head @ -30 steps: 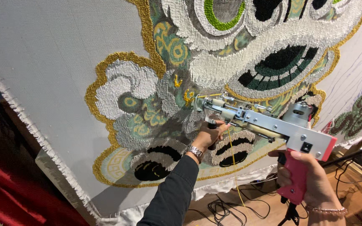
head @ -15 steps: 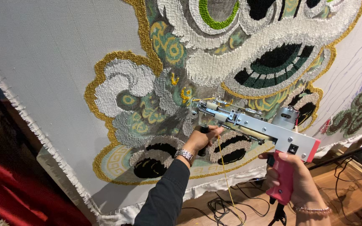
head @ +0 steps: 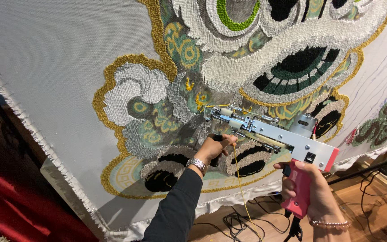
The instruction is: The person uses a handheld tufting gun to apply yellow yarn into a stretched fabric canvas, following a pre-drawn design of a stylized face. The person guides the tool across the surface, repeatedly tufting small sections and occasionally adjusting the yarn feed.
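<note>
R hand [head: 312,192] clamped on pink grip of tufting gun [head: 274,134], lower right of frame. L hand [head: 215,148] wrapped round its black front handle, center. Gun's tip against tufted rug cloth [head: 59,62]; yellow yarn [head: 240,188] hangs below.

Both hands grip tufting gun [head: 269,132]: left hand [head: 213,149] front handle, right hand [head: 307,190] pink grip; nose against tufted cloth [head: 68,67].

Wooden floor [head: 372,210] with tangled black cables [head: 238,222], red drape [head: 19,210] at lower left.
</note>
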